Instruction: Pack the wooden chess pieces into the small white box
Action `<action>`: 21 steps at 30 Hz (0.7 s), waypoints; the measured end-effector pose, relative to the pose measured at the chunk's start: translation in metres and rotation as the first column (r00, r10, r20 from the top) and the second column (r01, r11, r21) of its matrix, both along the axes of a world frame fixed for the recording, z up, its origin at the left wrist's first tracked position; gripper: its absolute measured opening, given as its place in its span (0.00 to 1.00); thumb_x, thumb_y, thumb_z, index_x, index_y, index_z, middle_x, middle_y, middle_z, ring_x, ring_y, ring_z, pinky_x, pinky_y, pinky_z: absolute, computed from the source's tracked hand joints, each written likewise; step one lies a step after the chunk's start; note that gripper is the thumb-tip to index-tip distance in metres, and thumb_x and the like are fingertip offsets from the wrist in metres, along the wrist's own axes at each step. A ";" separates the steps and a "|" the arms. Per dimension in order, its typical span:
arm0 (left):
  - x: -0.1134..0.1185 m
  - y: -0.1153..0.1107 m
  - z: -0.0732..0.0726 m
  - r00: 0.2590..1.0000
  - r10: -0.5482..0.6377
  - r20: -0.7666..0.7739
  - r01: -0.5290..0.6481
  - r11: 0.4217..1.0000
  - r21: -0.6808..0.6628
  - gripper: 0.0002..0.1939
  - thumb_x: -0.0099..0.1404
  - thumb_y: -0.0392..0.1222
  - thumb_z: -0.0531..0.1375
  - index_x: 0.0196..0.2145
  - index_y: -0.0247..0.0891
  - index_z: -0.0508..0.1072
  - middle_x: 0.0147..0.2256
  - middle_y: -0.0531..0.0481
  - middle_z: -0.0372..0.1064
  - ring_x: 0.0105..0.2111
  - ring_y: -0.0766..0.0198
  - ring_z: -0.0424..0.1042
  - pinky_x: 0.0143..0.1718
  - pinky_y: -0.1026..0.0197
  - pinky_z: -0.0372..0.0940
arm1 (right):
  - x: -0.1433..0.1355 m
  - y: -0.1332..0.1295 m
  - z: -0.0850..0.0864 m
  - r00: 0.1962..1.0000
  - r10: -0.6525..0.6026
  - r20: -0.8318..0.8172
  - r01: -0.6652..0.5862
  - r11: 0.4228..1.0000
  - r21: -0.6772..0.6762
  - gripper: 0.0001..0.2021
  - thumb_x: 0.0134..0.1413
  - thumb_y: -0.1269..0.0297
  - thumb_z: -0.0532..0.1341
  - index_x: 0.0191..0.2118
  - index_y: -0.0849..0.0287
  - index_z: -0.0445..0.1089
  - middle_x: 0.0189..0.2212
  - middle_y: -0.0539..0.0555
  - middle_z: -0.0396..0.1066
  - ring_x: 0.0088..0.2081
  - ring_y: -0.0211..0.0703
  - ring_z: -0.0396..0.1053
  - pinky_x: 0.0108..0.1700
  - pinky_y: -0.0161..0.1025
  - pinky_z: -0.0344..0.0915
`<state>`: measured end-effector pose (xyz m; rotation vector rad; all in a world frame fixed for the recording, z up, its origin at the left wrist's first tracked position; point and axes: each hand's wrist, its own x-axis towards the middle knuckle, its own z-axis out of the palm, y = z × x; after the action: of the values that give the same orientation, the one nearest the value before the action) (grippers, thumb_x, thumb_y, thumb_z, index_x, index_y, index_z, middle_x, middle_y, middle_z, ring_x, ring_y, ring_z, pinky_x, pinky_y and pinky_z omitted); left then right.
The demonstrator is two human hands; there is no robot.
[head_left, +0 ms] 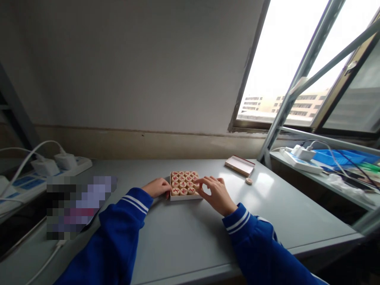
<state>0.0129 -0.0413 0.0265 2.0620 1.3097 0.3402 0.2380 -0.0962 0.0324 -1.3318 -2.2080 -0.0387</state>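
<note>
A shallow white box point(185, 198) sits on the desk, filled with rows of round wooden Chinese chess pieces point(183, 185) marked with red characters. At its left wall, my left hand point(157, 188) is closed with the fingertips against the box's edge. My right hand point(218, 194) reaches in from the right, thumb and forefinger pinched at a Chinese chess piece point(196, 186) on the right side of the box. The fingers partly cover that corner. One loose Chinese chess piece point(248, 181) lies on the desk farther right, apart from both hands.
An open box lid point(240, 165) lies at the back right. On the left are a blurred-out phone-like device point(86, 202) with a cable and a power strip point(80, 164) with chargers. A metal post point(271, 138) and a side shelf with another power strip point(301, 161) stand right.
</note>
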 end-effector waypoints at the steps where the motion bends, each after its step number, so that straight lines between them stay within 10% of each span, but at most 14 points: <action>1: 0.000 0.000 0.000 1.000 0.001 -0.004 -0.001 1.000 -0.001 0.17 0.49 0.47 0.49 0.14 0.35 0.68 0.15 0.52 0.61 0.20 0.68 0.55 0.26 0.64 0.52 | 0.003 0.001 0.001 1.000 -0.029 0.002 0.028 0.999 0.025 0.10 0.54 0.57 0.52 0.39 0.50 0.67 0.32 0.48 0.70 0.35 0.38 0.63 0.40 0.41 0.49; 6: 0.001 -0.002 0.003 1.000 0.013 -0.020 -0.013 1.000 0.004 0.17 0.49 0.47 0.48 0.15 0.35 0.68 0.17 0.51 0.64 0.21 0.67 0.57 0.27 0.64 0.52 | 0.058 0.014 -0.005 0.927 -0.364 0.088 0.345 0.922 0.173 0.11 0.52 0.64 0.53 0.41 0.53 0.67 0.39 0.54 0.68 0.42 0.46 0.62 0.42 0.45 0.52; 12: 0.000 0.000 0.002 1.000 -0.004 -0.025 0.004 1.000 0.016 0.18 0.49 0.49 0.49 0.15 0.35 0.69 0.18 0.50 0.65 0.24 0.64 0.60 0.29 0.64 0.53 | 0.155 0.028 -0.027 0.754 -0.649 0.102 0.648 0.760 0.047 0.12 0.47 0.65 0.54 0.39 0.57 0.67 0.44 0.58 0.66 0.45 0.52 0.62 0.45 0.54 0.53; 21: -0.001 0.002 0.001 1.000 0.012 -0.019 -0.011 0.999 0.037 0.19 0.48 0.51 0.50 0.16 0.35 0.70 0.18 0.52 0.63 0.23 0.65 0.59 0.29 0.64 0.53 | 0.102 0.015 -0.018 0.958 -0.282 -0.050 0.278 0.958 -0.074 0.13 0.48 0.57 0.56 0.40 0.53 0.66 0.34 0.49 0.71 0.36 0.41 0.66 0.43 0.44 0.56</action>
<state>0.0117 -0.0392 0.0272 2.0941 1.3364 0.3527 0.3401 -0.0814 0.0143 -1.6528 -1.9706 -0.0302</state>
